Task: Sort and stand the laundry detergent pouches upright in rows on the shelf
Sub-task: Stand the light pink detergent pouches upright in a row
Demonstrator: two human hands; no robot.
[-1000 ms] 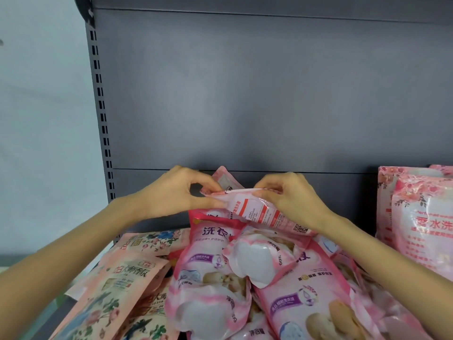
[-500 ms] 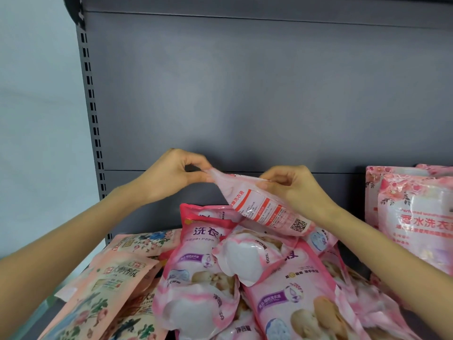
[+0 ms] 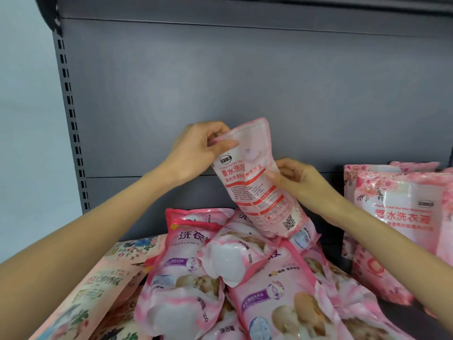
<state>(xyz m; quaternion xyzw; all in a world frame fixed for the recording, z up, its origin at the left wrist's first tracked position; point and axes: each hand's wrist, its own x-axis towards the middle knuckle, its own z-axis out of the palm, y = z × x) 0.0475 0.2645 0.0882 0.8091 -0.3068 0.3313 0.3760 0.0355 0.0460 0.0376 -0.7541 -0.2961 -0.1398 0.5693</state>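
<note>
Our left hand [image 3: 196, 148] pinches the top left corner of a perfumed laundry detergent pouch [image 3: 257, 182], thumb on the front and fingers curled behind. Our right hand [image 3: 296, 177] grips the pouch's right edge halfway down, thumb pressed on the printed face. Between them the pouch is held nearly upright with its top tipped to the left, in front of the grey back panel [image 3: 220, 82] and above the middle of the shelf. Its lower end is down at the top of the pile (we cannot tell whether it rests there).

A slotted upright [image 3: 71, 119] runs down the panel's left side. Below our hands lies a heap of pink pouches [image 3: 277, 298], flat and overlapping, each showing a white bottle shape and a purple band. One of them carries large purple "洗衣" and another "净含量" near its lower edge.

At the right, rose-printed pouches [image 3: 402, 217] stand in a row against the panel, the front one reading "Perfumed laundry" above red "香水洗衣液". At the lower left lie floral pouches [image 3: 93, 290] in peach with blue and pink flowers; their writing is too blurred for us to read.

The held pouch shows the same red "香水洗衣液" under a small dark logo, then red-ruled blocks of fine print and a QR code [image 3: 288, 223] at the lower right.
</note>
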